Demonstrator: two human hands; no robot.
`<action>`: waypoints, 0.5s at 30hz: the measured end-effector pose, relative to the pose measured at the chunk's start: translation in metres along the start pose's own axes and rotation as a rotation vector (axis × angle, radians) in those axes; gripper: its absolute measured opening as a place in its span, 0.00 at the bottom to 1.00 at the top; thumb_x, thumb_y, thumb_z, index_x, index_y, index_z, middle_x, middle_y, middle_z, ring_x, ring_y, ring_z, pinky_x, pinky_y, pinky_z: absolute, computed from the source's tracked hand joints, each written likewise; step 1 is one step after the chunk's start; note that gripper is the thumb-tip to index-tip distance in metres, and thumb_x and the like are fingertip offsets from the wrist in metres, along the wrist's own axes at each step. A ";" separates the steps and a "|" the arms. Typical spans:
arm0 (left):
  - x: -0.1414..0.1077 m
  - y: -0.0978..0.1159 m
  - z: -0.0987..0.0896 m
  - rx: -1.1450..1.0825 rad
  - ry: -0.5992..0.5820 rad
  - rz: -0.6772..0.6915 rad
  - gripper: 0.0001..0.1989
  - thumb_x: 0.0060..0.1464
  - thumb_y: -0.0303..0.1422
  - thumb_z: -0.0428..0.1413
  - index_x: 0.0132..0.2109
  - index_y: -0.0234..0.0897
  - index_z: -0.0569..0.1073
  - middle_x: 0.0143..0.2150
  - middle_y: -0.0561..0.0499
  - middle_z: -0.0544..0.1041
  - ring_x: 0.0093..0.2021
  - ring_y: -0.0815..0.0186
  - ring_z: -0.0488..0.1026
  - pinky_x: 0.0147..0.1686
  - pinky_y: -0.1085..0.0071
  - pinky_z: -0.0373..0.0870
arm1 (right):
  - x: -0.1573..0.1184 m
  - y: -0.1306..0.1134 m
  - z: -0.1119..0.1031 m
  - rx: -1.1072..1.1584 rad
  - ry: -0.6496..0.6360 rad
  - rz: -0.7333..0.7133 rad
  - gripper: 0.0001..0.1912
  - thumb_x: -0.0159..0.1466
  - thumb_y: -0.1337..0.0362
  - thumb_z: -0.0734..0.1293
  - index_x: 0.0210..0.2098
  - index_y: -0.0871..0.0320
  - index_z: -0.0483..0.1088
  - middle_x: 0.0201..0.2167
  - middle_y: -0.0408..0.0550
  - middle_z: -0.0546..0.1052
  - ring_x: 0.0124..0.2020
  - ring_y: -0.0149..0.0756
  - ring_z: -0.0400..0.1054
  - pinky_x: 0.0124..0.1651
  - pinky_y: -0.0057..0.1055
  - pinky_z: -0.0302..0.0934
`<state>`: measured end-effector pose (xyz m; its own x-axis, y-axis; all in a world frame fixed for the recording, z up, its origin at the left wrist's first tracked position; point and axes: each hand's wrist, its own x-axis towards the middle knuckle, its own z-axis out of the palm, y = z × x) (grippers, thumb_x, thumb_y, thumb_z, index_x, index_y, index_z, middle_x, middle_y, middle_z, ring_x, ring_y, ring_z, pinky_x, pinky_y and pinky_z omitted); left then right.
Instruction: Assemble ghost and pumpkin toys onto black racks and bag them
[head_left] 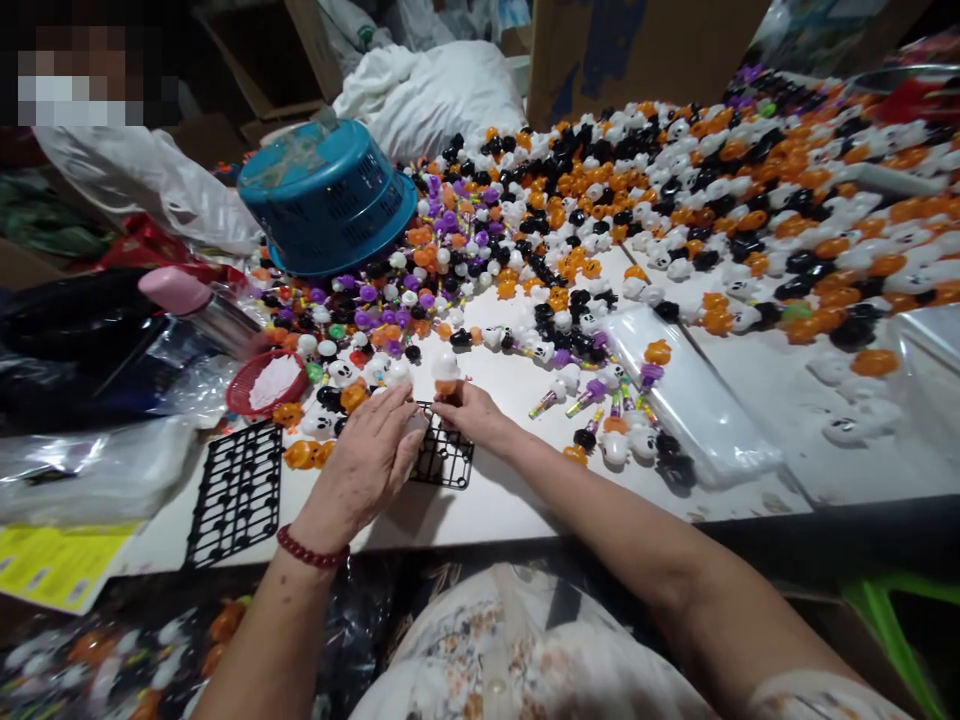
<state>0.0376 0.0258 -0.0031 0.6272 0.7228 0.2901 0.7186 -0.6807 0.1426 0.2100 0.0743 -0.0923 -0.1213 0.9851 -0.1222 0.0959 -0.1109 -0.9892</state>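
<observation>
A small white-and-orange plastic toy piece (445, 376) stands upright at the pinched fingertips of my right hand (472, 415). My left hand (367, 450), with a dark red bead bracelet on its wrist, is curved palm down just left of it. Something whitish shows between its fingers and thumb, too hidden to name. Below both hands a black plastic grid rack (448, 468) lies on the white table (495, 510), partly covered by the left hand. Ghost and pumpkin pieces, such as an orange pumpkin (354, 397), lie close by the left fingers.
A second black grid (234, 490) lies at left, near a red basket (259, 385) of white powder and a pink-topped bottle (202, 305). An upturned blue basin (322, 200) and heaped toy pieces (645, 180) fill the back. Clear plastic bags (682, 390) lie right.
</observation>
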 end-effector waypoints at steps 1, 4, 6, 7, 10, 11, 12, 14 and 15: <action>-0.001 0.000 0.000 0.001 0.007 0.001 0.17 0.66 0.35 0.45 0.57 0.34 0.67 0.66 0.39 0.65 0.68 0.57 0.59 0.66 0.53 0.58 | 0.003 0.004 0.006 0.047 -0.002 0.022 0.07 0.58 0.65 0.69 0.35 0.58 0.70 0.26 0.40 0.74 0.28 0.30 0.67 0.34 0.27 0.64; -0.003 0.000 0.000 0.003 0.022 0.001 0.17 0.66 0.35 0.45 0.57 0.34 0.66 0.66 0.40 0.64 0.67 0.57 0.59 0.66 0.53 0.58 | 0.002 0.008 0.011 0.101 -0.026 0.053 0.05 0.56 0.67 0.70 0.33 0.59 0.71 0.27 0.41 0.76 0.29 0.30 0.69 0.36 0.28 0.65; -0.004 -0.002 0.001 -0.007 0.022 -0.001 0.16 0.66 0.35 0.45 0.57 0.35 0.66 0.66 0.40 0.65 0.67 0.57 0.59 0.66 0.53 0.58 | 0.000 0.007 0.008 0.064 -0.078 0.065 0.04 0.56 0.67 0.70 0.31 0.60 0.72 0.26 0.42 0.75 0.28 0.31 0.68 0.36 0.29 0.64; -0.004 -0.002 0.001 -0.013 0.019 -0.002 0.16 0.66 0.35 0.45 0.57 0.35 0.67 0.66 0.40 0.65 0.67 0.57 0.60 0.66 0.53 0.58 | 0.000 0.007 0.006 0.039 -0.105 0.069 0.03 0.56 0.67 0.70 0.30 0.61 0.72 0.25 0.42 0.75 0.28 0.31 0.68 0.36 0.29 0.64; -0.004 -0.005 0.003 -0.029 0.018 0.000 0.16 0.66 0.35 0.46 0.56 0.34 0.67 0.65 0.40 0.66 0.66 0.57 0.61 0.66 0.53 0.59 | 0.001 0.008 0.002 -0.014 -0.127 0.056 0.06 0.54 0.66 0.71 0.31 0.61 0.74 0.28 0.44 0.76 0.31 0.32 0.68 0.38 0.31 0.63; -0.004 -0.006 0.004 -0.028 0.022 0.001 0.16 0.66 0.35 0.46 0.56 0.34 0.67 0.65 0.40 0.66 0.66 0.57 0.61 0.66 0.52 0.59 | 0.002 0.009 0.003 -0.015 -0.122 0.042 0.07 0.53 0.66 0.72 0.32 0.61 0.75 0.29 0.44 0.76 0.32 0.33 0.68 0.40 0.31 0.63; -0.005 -0.006 0.004 -0.023 0.032 0.003 0.16 0.66 0.35 0.47 0.56 0.35 0.67 0.65 0.40 0.67 0.66 0.57 0.61 0.65 0.52 0.59 | 0.002 0.010 0.005 -0.005 -0.119 0.032 0.08 0.52 0.65 0.73 0.32 0.61 0.75 0.29 0.45 0.77 0.33 0.34 0.68 0.40 0.32 0.63; -0.007 -0.006 0.001 0.004 0.069 0.012 0.16 0.65 0.34 0.48 0.56 0.35 0.67 0.64 0.40 0.68 0.65 0.56 0.62 0.65 0.51 0.60 | 0.000 0.010 0.011 0.065 -0.113 0.018 0.10 0.52 0.63 0.73 0.33 0.61 0.76 0.31 0.46 0.77 0.33 0.35 0.68 0.41 0.33 0.64; -0.008 -0.005 -0.001 0.026 0.096 0.023 0.16 0.65 0.34 0.49 0.57 0.36 0.67 0.64 0.41 0.68 0.65 0.56 0.63 0.64 0.51 0.61 | -0.003 0.009 0.014 0.115 -0.127 0.023 0.11 0.52 0.62 0.73 0.33 0.61 0.76 0.30 0.47 0.77 0.33 0.36 0.68 0.40 0.34 0.64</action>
<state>0.0286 0.0230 -0.0050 0.6130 0.6913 0.3825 0.7124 -0.6930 0.1108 0.1971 0.0687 -0.1023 -0.2453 0.9582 -0.1473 -0.0125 -0.1550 -0.9878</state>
